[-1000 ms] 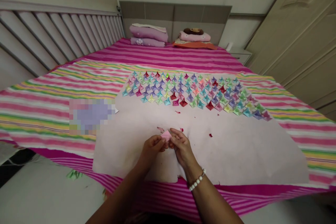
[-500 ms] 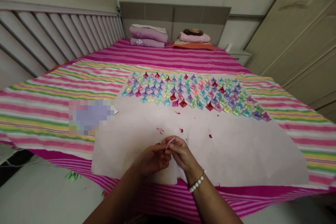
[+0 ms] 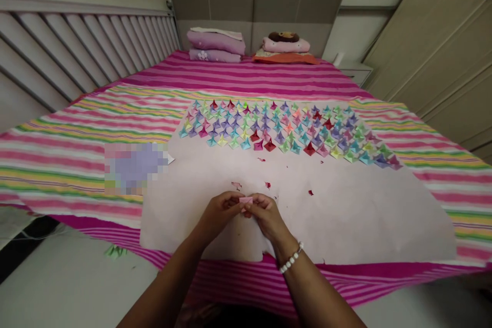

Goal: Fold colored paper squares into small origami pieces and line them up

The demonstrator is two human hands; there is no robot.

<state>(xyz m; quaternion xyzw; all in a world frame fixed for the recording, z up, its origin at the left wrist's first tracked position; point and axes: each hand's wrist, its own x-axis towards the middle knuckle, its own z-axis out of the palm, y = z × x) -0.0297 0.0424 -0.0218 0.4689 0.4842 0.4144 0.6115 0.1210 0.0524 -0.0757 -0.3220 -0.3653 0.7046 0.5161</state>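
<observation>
A small folded piece of pink paper (image 3: 246, 200) is pinched between both hands, its flat side turned up toward me. My left hand (image 3: 223, 211) grips its left end with thumb and fingers. On the other end, my right hand (image 3: 267, 215) closes in the same way, with a white bead bracelet on that wrist. Both hands are above a large white sheet (image 3: 346, 210) spread on the bed. Beyond them, rows of small folded paper shapes (image 3: 270, 144) in many colours stand on the sheet's far part.
Torn red scraps (image 3: 268, 184) lie on the sheet in front of my hands. A blurred-out patch (image 3: 134, 166) covers something at the left. Folded bedding (image 3: 215, 43) is stacked by the headboard (image 3: 211, 7). Green paper (image 3: 115, 251) lies on the floor.
The pink paper has turned from a tilted, edge-on position to lying level and wider. My left hand has shifted its grip to the paper's left end. The view has tilted slightly.
</observation>
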